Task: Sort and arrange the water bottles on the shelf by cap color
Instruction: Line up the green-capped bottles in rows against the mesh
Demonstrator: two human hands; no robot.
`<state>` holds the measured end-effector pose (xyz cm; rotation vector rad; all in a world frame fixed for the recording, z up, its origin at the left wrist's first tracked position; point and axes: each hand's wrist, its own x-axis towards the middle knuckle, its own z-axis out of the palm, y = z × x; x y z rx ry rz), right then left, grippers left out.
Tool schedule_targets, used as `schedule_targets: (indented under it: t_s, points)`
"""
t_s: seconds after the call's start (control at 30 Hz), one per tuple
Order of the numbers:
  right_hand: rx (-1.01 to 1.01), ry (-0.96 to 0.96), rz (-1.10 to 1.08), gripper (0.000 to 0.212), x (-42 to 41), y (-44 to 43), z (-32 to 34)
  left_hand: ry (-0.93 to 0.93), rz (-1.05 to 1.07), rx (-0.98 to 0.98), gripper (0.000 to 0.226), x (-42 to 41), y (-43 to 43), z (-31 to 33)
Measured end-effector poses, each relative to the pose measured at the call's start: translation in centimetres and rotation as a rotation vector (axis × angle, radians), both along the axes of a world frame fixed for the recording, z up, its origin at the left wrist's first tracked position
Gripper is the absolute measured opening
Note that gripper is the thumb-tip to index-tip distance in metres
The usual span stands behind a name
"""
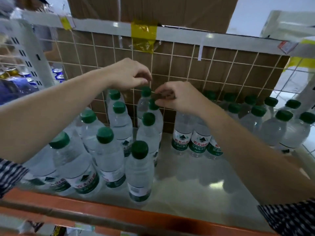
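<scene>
Two back bottles | left hand, right hand above | contact unclear

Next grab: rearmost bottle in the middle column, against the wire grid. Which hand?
Likely left. The left hand hovers just above that bottle's cap, fingers curled downward. The right hand sits lower, fingertips by the next cap forward.

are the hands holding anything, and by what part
Nothing plainly held. The left hand hovers over the green cap of a clear plastic bottle; the right hand touches a neighbouring green cap, grip unclear.
</scene>
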<state>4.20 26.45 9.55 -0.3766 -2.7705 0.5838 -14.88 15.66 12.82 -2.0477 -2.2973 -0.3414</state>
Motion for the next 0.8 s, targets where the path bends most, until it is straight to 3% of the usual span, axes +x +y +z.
schedule_targets:
  t_s: [0.2,0.33,0.53,0.8]
  points:
    - [0.060,-0.187,-0.002,0.047,-3.5,-0.7,-0.9,-0.019,-0.046,-0.205,0.046,-2.2,1.3,-1.5]
    - [0.055,-0.232,-0.051,0.033,-4.0,-0.7,-0.8,-0.009,-0.128,-0.282,0.035,-2.1,3.0,-2.6]
    - [0.145,-0.254,-0.202,0.036,-4.5,1.6,0.0,-0.014,-0.137,-0.265,0.021,-4.3,4.5,-3.1]
    - [0.153,-0.364,-0.309,0.044,-6.6,4.7,0.3,-0.024,-0.108,-0.215,0.029,-5.8,5.3,-3.6]
